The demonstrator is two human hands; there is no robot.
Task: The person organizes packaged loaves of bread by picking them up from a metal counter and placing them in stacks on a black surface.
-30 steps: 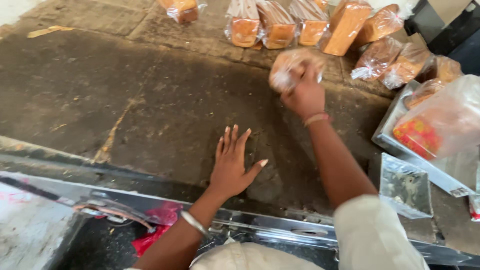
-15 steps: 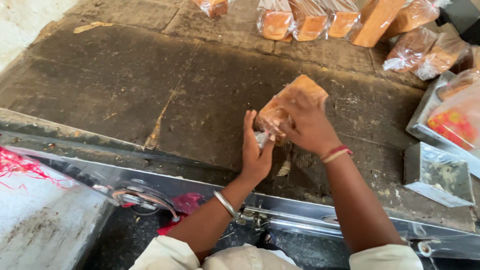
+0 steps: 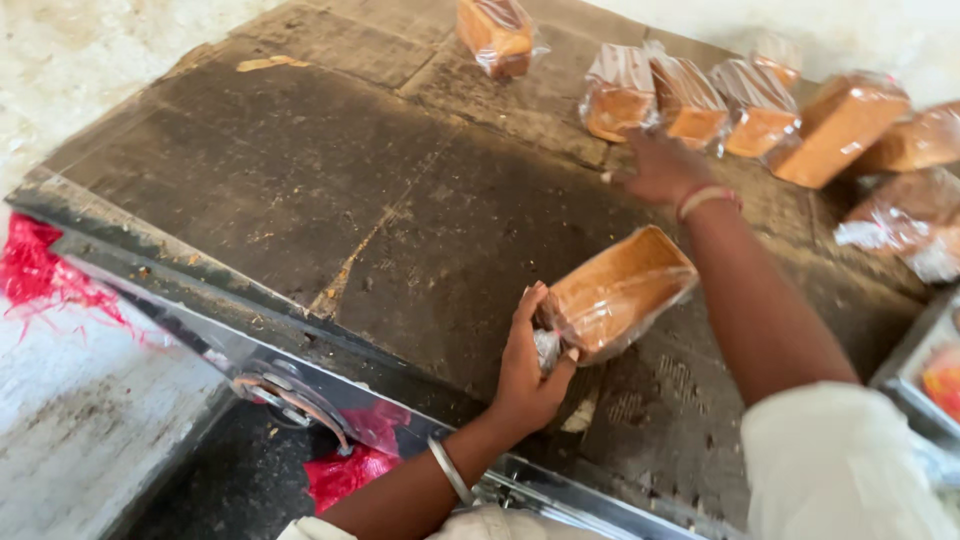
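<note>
My left hand (image 3: pixel 527 362) grips the twisted plastic end of a bagged bread loaf (image 3: pixel 618 290) that lies on the dark worn tabletop (image 3: pixel 300 190). My right hand (image 3: pixel 655 166) is stretched forward over the table, fingers loosely curled, just in front of a row of wrapped loaves (image 3: pixel 690 100). It holds nothing that I can see. A metal bangle sits on my left wrist and a band on my right.
Another wrapped loaf (image 3: pixel 497 35) stands apart at the back. More bagged loaves (image 3: pixel 880 140) crowd the right side. A metal rail (image 3: pixel 250 350) edges the table's near side, with red plastic scraps (image 3: pixel 45 270) below it. A metal tray (image 3: pixel 925 385) is at the right edge.
My right hand let go of the loaf and reached forward to the row of loaves. My left hand now holds the bagged loaf alone by its end.
</note>
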